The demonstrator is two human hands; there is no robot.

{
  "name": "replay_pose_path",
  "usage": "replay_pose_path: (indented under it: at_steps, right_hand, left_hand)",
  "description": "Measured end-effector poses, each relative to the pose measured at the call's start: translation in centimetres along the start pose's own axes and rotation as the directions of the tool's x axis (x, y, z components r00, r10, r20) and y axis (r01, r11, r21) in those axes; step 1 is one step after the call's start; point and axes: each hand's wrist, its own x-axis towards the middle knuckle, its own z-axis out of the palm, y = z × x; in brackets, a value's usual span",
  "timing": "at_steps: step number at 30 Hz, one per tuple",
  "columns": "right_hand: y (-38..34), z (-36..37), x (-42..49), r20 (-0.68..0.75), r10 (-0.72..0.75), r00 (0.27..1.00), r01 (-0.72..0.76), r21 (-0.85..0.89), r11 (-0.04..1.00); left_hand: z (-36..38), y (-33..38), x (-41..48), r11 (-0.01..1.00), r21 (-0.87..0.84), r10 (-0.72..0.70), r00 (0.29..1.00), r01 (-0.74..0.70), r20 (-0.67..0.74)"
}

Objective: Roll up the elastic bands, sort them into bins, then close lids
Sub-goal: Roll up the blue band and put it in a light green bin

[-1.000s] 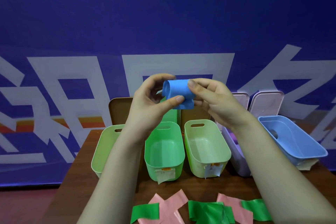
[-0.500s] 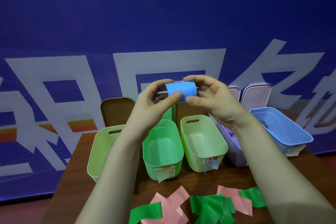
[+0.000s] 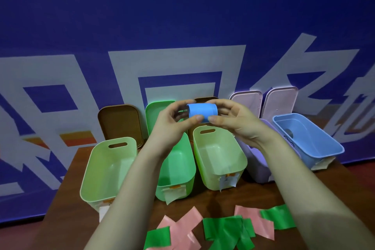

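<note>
Since half a second ago the loose tail has been wound in, and the blue band (image 3: 203, 112) is now a tidy roll at frame centre, long axis running left to right. The left hand (image 3: 172, 126) and right hand (image 3: 237, 124) each pinch one end between thumb and fingers. The blue bin (image 3: 316, 148) sits to the right on the bench (image 3: 223, 199), so the right hand is nearer. Bin labels and backdrop characters are unreadable.

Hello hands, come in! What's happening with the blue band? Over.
Left hand and right hand both pinch the blue band. Rolled up, not binned yet. Blue bin far right, open, path looks clear.
</note>
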Motion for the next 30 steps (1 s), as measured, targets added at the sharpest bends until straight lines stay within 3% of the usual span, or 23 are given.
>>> replay_pose_path:
  at_steps: [10,14,18,30]
  right_hand:
    - [6.7,-7.9,4.6,-0.085,0.215,0.973,-0.216,0.0,0.976]
    - [11.5,-9.6,6.8,-0.121,0.371,0.921,-0.37,0.034,0.929]
    - [16.1,-10.2,8.9,-0.164,0.481,0.861,-0.493,-0.043,0.869]
    - [24.4,-10.2,15.4,-0.221,0.599,0.77,-0.633,-0.144,0.761]
  left_hand:
    - [6.5,-8.0,6.4,0.952,-0.164,-0.263,0.965,0.26,0.005]
    - [8.2,-13.1,8.6,0.859,-0.217,-0.468,0.883,0.463,0.034]
    - [9.2,-17.5,10.2,0.773,-0.204,-0.606,0.794,0.601,0.043]
    - [10.6,-26.2,15.0,0.691,-0.116,-0.719,0.664,0.713,-0.202]
